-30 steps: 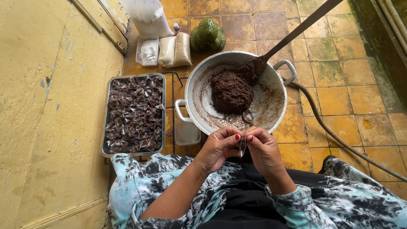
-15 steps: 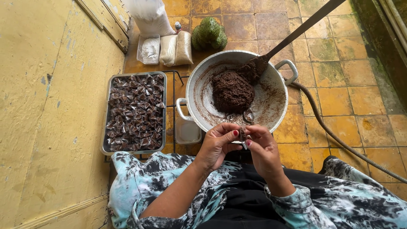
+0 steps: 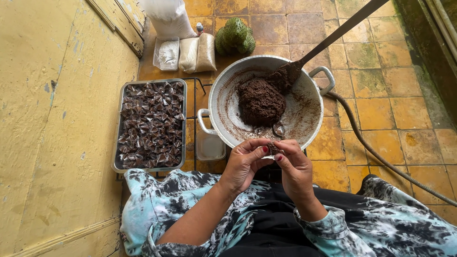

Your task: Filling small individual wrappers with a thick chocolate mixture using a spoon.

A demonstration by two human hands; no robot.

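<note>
My left hand point(image 3: 245, 162) and my right hand point(image 3: 294, 164) meet just below the rim of a big metal pot point(image 3: 223, 102). Together their fingertips pinch a small dark sweet in a clear wrapper point(image 3: 273, 147). Inside the pot lies a lump of dark brown paste point(image 3: 261, 101). A small spoon point(image 3: 278, 129) rests in the pot near my fingers. A long-handled paddle point(image 3: 333, 35) leans in the paste from the upper right. To the left, a metal tray point(image 3: 115, 162) holds several wrapped dark sweets point(image 3: 151, 123).
A yellow wall point(image 3: 52, 119) runs along the left. On the tiled floor at the back stand a white sack point(image 3: 167, 16), a clear tub point(image 3: 166, 53), two bags of powder point(image 3: 197, 52) and a spiky green fruit point(image 3: 234, 37). A hose point(image 3: 381, 157) crosses at right.
My hands stay together at the pot's rim, fingers shifting slightly around the small wrapped sweet. The view has drifted a little; the pot and tray are unmoved.
</note>
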